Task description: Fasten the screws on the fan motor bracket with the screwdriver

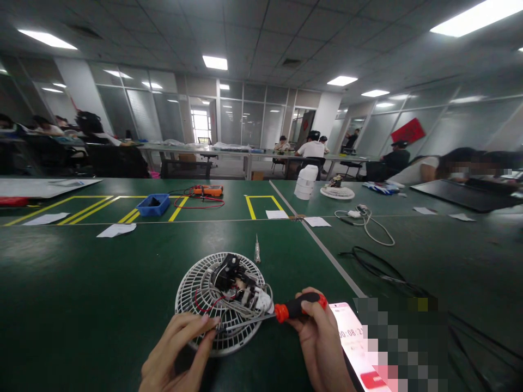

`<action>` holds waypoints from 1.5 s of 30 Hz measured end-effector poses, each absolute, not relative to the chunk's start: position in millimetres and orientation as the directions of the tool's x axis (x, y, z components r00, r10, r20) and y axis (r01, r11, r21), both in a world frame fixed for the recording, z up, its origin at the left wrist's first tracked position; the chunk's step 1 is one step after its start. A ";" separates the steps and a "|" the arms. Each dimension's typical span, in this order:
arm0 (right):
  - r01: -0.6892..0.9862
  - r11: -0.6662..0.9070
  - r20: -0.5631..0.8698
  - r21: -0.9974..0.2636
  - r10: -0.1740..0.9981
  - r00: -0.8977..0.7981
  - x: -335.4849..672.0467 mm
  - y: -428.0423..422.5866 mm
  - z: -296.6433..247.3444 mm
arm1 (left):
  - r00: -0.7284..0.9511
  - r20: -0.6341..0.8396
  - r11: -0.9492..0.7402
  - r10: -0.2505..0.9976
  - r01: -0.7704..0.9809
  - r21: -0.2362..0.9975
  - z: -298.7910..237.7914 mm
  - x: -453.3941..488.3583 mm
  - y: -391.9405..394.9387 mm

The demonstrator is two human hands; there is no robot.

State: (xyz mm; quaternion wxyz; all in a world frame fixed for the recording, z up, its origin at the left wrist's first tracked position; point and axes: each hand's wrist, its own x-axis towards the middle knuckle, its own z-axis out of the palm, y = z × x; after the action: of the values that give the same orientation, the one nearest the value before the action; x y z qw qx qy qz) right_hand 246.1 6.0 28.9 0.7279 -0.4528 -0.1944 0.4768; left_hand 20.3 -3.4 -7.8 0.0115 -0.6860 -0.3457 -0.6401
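Observation:
My right hand [316,326] grips a screwdriver [295,307] by its black and orange handle, its shaft pointing left. At the shaft's end, the thumb and fingertips of my left hand [183,348] pinch together around something small and dark that I cannot make out. Beneath both lies a round white fan grille [192,286] on the green table. On the grille rests a fan motor assembly [235,277] with a black housing, red and grey wires and a white part. A thin clear-handled screwdriver [257,250] lies just beyond the grille.
A lit phone [353,343] lies beside my right hand. Farther off are a blue bin [153,204], an orange multimeter [208,190] with red leads, a white cylindrical part [305,182] and another grille [337,193]. Cables [379,272] lie on the right. People sit at tables behind.

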 end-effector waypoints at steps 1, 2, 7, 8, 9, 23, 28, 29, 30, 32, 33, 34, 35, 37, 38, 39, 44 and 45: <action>-0.515 0.138 -0.147 -0.846 0.869 0.473 246.3 5.7 28.6 | -0.048 0.888 -0.765 0.458 0.487 0.421 -8.6 19.6 -3.2; -0.515 0.142 -0.146 -0.845 0.866 0.478 246.5 5.6 28.1 | -0.040 0.891 -0.771 0.452 0.484 0.413 -9.4 18.8 -3.0; -0.529 0.144 -0.158 -0.836 0.860 0.485 248.4 6.6 25.8 | -0.014 0.906 -0.793 0.423 0.478 0.378 -9.8 16.7 -1.8; -0.529 0.141 -0.158 -0.837 0.863 0.480 248.7 6.8 25.7 | -0.016 0.905 -0.791 0.425 0.479 0.380 -9.1 16.8 -1.6; -0.528 0.140 -0.156 -0.837 0.865 0.477 249.0 7.0 25.7 | -0.023 0.905 -0.790 0.424 0.480 0.382 -8.3 17.2 -1.4; -0.485 0.156 -0.111 -0.861 0.872 0.478 251.3 6.3 23.1 | -0.004 0.903 -0.789 0.429 0.485 0.377 -5.7 19.3 0.1; -0.457 0.169 -0.093 -0.873 0.863 0.497 251.5 4.2 23.3 | 0.026 0.883 -0.770 0.469 0.502 0.394 -7.5 16.7 1.1; -0.456 0.178 -0.087 -0.872 0.861 0.501 251.6 4.2 23.6 | 0.024 0.881 -0.766 0.473 0.505 0.398 -7.8 16.4 0.9; -0.455 0.185 -0.081 -0.871 0.860 0.504 251.6 4.2 23.8 | 0.023 0.879 -0.764 0.475 0.507 0.400 -8.0 16.2 0.7; -0.448 0.192 -0.073 -0.873 0.858 0.509 251.6 4.4 24.0 | 0.027 0.878 -0.763 0.478 0.507 0.400 -8.3 15.9 0.1; -0.445 0.188 -0.074 -0.876 0.858 0.508 251.5 4.4 23.9 | 0.027 0.876 -0.762 0.481 0.508 0.402 -8.3 15.8 -0.1; -0.442 0.183 -0.076 -0.878 0.859 0.507 251.4 4.4 23.7 | 0.025 0.876 -0.759 0.483 0.510 0.404 -8.3 15.7 -0.2; -0.440 0.180 -0.078 -0.880 0.858 0.508 251.3 4.4 23.4 | 0.020 0.875 -0.757 0.483 0.511 0.406 -8.4 15.7 -0.2; -0.437 0.180 -0.077 -0.881 0.858 0.508 251.2 4.4 23.0 | 0.013 0.875 -0.756 0.485 0.509 0.412 -8.5 15.5 0.1; -0.436 0.184 -0.073 -0.881 0.857 0.510 251.3 4.3 22.8 | 0.015 0.874 -0.759 0.485 0.504 0.412 -8.6 15.5 0.2; -0.434 0.192 -0.065 -0.880 0.856 0.512 251.4 4.2 22.8 | 0.018 0.874 -0.762 0.485 0.499 0.413 -8.7 15.4 0.4; -0.425 0.212 -0.040 -0.880 0.858 0.512 252.0 2.7 23.8 | 0.027 0.887 -0.775 0.460 0.501 0.387 -9.9 15.1 1.0; -0.427 0.212 -0.043 -0.879 0.857 0.513 252.0 2.3 24.0 | 0.028 0.891 -0.778 0.453 0.501 0.380 -10.1 15.0 1.0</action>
State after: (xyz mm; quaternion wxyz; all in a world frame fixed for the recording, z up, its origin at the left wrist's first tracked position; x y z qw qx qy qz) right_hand 252.0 2.3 24.0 0.7416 -0.4543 -0.2367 0.4331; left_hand 15.0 1.0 -10.1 0.0195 -0.7165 -0.3328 -0.6127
